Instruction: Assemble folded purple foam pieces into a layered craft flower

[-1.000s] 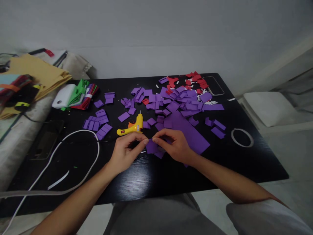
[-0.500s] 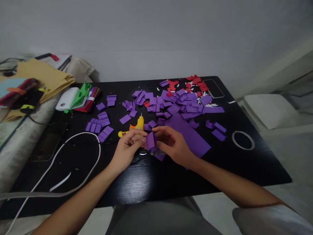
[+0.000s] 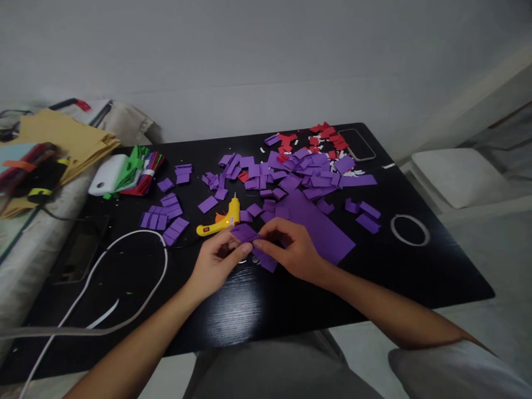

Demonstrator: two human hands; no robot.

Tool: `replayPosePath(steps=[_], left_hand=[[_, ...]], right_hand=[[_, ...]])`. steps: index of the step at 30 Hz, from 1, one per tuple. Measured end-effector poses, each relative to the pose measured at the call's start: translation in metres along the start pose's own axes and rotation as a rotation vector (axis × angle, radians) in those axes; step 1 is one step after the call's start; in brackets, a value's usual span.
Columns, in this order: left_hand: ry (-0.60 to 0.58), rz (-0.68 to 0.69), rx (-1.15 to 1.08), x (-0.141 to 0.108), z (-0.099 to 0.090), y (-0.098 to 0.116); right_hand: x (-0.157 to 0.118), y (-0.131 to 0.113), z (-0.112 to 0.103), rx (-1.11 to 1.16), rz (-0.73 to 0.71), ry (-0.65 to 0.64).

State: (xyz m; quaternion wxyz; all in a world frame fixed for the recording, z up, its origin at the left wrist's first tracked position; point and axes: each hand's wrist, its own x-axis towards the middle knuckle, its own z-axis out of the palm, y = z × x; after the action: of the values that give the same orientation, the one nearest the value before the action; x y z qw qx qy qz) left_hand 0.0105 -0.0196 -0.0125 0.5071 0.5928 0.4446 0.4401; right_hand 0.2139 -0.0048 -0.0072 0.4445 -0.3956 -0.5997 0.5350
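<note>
Between my two hands, above the black table, is a small folded piece of purple paper (image 3: 244, 233). My left hand (image 3: 216, 260) pinches its left side with the thumb on top. The fingers of my right hand (image 3: 291, 249) are closed on its right side. Just beyond my left hand lies a yellow glue gun (image 3: 224, 219), its nozzle pointing away from me. A large purple sheet (image 3: 320, 227) lies flat behind my right hand. Many small folded purple pieces (image 3: 316, 172) are heaped farther back.
Red paper pieces (image 3: 328, 133) and white scraps lie at the back right. A tape-like ring (image 3: 410, 230) sits at the right. On the left are a white cable (image 3: 164, 266), a dark phone (image 3: 81, 249) and bundled coloured sheets (image 3: 141, 172). A white stool (image 3: 453, 174) stands beyond the right edge.
The purple piece has turned from standing upright to lying flatter and tilted between my fingers. My view has shifted slightly, and both hands still hold the piece.
</note>
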Motion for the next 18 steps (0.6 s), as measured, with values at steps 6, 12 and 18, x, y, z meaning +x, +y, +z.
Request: replayPosePath(steps=[6,12,18], left_hand=[[-0.020,0.128,0.094,0.006,-0.008,0.007],[-0.248,0.233,0.195,0.004,-0.018,0.005],[-0.354,0.245,0.180,0.004,-0.016,0.012]], right_hand=[[0.005,0.005,-0.008,0.335,0.205,-0.203],[0.009,0.008,-0.013,0.540,0.501,-0.554],[0.007,0.007,-0.017,0.544,0.593,-0.627]])
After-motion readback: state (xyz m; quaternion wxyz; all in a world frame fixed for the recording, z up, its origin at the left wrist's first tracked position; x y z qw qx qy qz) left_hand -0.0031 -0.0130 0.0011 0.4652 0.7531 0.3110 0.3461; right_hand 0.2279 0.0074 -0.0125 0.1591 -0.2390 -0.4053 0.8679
